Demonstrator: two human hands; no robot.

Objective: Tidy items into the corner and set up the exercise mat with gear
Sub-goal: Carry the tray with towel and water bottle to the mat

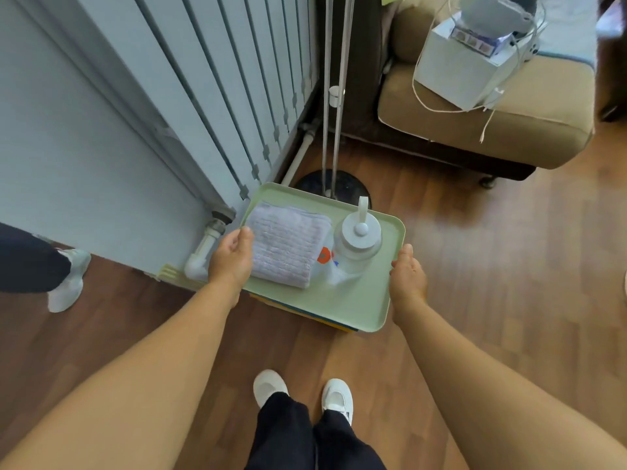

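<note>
Hands [319, 268] gripping tray [359, 307] edges

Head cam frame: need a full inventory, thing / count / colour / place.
tray: 1, pale green, held over the floor near the radiator
towel: 1, lilac, folded, on the tray's left half
bottle: 1, clear with white cap, on the tray, right of the towel
radiator: 1, white, on the left wall
lamp stand: 1, black base with metal poles, in the corner
sofa: 1, tan, upper right
box: 1, white, on the sofa, white cables over it
floor: wood, brown
another person's shoe: 1, white, far left
own shoes: 2, white, bottom centre
left hand: 1, fingers on the tray's left edge
right hand: 1, gripping the tray's right edge
</note>
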